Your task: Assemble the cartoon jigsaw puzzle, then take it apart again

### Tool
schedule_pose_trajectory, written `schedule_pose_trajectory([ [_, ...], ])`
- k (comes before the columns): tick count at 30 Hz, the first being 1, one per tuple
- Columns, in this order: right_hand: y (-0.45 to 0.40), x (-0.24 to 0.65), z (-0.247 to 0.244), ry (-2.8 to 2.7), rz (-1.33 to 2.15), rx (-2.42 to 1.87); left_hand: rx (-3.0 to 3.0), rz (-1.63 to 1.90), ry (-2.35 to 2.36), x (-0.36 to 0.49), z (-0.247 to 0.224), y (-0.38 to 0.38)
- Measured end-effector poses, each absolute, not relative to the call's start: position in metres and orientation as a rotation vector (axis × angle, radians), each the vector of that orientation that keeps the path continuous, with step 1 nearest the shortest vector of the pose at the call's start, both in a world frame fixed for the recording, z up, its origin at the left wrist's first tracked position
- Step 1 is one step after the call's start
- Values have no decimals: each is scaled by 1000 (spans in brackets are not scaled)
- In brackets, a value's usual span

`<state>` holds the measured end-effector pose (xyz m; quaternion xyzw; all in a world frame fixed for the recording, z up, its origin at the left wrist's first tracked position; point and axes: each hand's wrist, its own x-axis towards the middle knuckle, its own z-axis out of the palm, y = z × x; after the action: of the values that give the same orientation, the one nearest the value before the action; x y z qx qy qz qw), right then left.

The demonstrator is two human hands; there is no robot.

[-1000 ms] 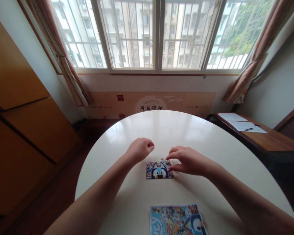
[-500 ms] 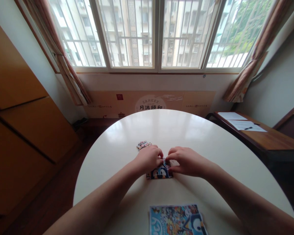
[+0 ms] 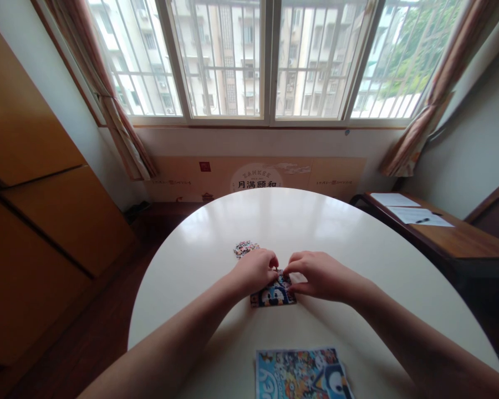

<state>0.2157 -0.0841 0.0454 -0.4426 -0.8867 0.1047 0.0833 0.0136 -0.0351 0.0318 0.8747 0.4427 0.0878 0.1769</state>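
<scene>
A partly assembled jigsaw puzzle (image 3: 275, 297) with a blue cartoon dog face lies flat on the white round table (image 3: 199, 244). Over its upper left part bends my left hand (image 3: 255, 270), fingers curled together at the top edge; whatever the fingertips hold is too small to make out. My right hand (image 3: 316, 275) is at the upper right corner, thumb and forefinger apart and touching the puzzle's edge. Just beyond my left hand is a heap of loose puzzle pieces (image 3: 244, 247), partly covered by it.
Nearest me lies a colourful picture sheet (image 3: 301, 374) with the same kind of cartoon characters. To the right stands a wooden desk (image 3: 474, 227) with papers (image 3: 416, 216) and a dark pen on it. A barred window and curtains are behind the table.
The view has shifted slightly. Both hands stay at the puzzle's top edge with only tiny finger movement; the puzzle and the heap look the same.
</scene>
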Motion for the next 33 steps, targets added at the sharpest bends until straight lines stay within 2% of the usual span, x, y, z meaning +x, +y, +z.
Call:
schedule_pose_trajectory([
  [11,-84,216,45,-2653,325,-1313,2360,370,1230,13,36,-36],
  [19,-84,217,46,-2641,377,-1300,1963,716,1364,-39,53,14],
  [24,-84,216,48,-2636,403,-1314,1992,609,1562,-56,49,30],
  [33,-86,216,49,-2630,392,-1314,2184,553,1605,-43,36,24],
])
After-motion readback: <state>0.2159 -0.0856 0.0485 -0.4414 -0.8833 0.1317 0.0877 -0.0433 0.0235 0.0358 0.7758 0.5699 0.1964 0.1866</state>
